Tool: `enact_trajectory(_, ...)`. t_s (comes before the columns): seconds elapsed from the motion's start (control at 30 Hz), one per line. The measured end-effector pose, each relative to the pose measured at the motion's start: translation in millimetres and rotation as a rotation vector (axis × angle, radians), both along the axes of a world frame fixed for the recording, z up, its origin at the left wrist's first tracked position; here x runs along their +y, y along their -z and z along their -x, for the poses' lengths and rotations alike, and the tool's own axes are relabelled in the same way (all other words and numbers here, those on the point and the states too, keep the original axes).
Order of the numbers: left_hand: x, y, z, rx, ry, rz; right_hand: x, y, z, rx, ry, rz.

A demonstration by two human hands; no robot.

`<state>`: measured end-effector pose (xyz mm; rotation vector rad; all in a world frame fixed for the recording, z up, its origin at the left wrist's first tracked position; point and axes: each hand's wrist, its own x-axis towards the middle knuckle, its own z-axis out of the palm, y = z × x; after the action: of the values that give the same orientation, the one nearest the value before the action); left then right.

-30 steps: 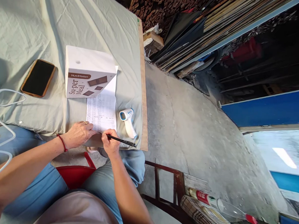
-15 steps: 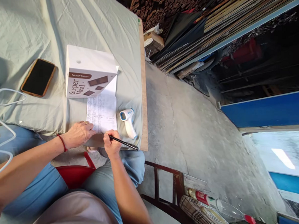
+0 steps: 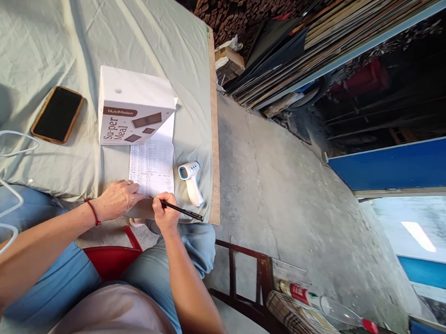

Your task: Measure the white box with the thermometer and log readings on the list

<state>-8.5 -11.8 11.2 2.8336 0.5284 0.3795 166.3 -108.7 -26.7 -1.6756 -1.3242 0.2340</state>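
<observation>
Compared with half a second ago, the right hand [image 3: 166,213] and its pen [image 3: 185,212] lie slightly farther left; the left hand [image 3: 119,200] and the table items appear unchanged. The pen, at the near edge of the sheet [image 3: 155,166], slants with its rear end toward the lower right. The right grip is closed around it near the tip. The left hand rests at the sheet's near left corner; whether its grip pinches the paper cannot be told. The box [image 3: 137,90] hides the sheet's far left part. Right of the sheet lies the thermometer [image 3: 191,183]; left of the box, the phone [image 3: 57,114]. A white cable [image 3: 15,134] curves at the left edge of the cloth-covered table [image 3: 31,42]. Beyond its right edge extends the floor [image 3: 259,184].
</observation>
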Motion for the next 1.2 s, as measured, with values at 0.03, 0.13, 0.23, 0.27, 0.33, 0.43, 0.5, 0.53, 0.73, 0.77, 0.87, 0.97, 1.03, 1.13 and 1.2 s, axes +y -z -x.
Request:
enact_trajectory(0.03,0.0,-0.1,0.0,0.001,0.000,0.003,0.1,0.0,-0.1,-0.001,-0.004,0.004)
enact_trajectory(0.13,0.1,-0.5,0.0,0.005,0.000,0.012,0.2,0.5,-0.5,0.007,-0.005,0.017)
enact_trajectory(0.23,0.1,-0.6,0.1,-0.003,0.003,0.014,-0.2,1.2,-0.8,0.030,-0.005,0.013)
enact_trajectory(0.27,0.1,-0.6,0.1,-0.005,0.003,0.013,-0.4,1.3,-0.7,0.038,-0.003,0.009)
enact_trajectory(0.33,0.0,-0.6,0.2,-0.007,0.003,0.010,-0.8,1.2,-0.1,0.049,0.018,-0.005)
enact_trajectory(0.43,-0.1,-0.8,0.1,0.000,0.002,0.003,-0.8,0.8,1.2,0.044,0.052,-0.019)
enact_trajectory(0.5,-0.3,-1.0,0.1,0.003,0.000,-0.002,-0.6,0.6,2.1,0.030,0.056,-0.020)
enact_trajectory(0.53,-0.4,-1.1,0.0,0.005,-0.002,-0.004,-0.5,0.5,2.3,0.023,0.050,-0.022)
enact_trajectory(0.73,-0.6,-1.6,-0.3,0.017,-0.005,-0.003,0.1,-0.5,0.8,-0.005,0.016,-0.020)
enact_trajectory(0.77,-0.6,-1.8,-0.2,0.019,-0.006,-0.002,0.2,-0.6,0.2,-0.009,0.012,-0.016)
enact_trajectory(0.87,-0.6,-2.1,0.0,0.015,-0.005,-0.002,0.1,0.5,-1.1,-0.008,-0.009,-0.025)
enact_trajectory(0.97,0.1,-0.8,0.3,-0.004,0.001,0.000,-0.6,4.8,-0.2,0.029,0.025,-0.074)
enact_trajectory(1.03,1.5,1.8,0.3,-0.024,0.005,0.014,-1.0,8.5,1.5,0.067,0.101,-0.107)
enact_trajectory(1.13,5.4,6.9,0.1,-0.063,-0.007,0.077,-0.2,12.4,3.9,0.109,0.187,-0.107)
enact_trajectory(1.2,8.9,9.2,0.2,-0.102,-0.032,0.154,1.6,13.2,5.0,0.114,0.194,-0.093)
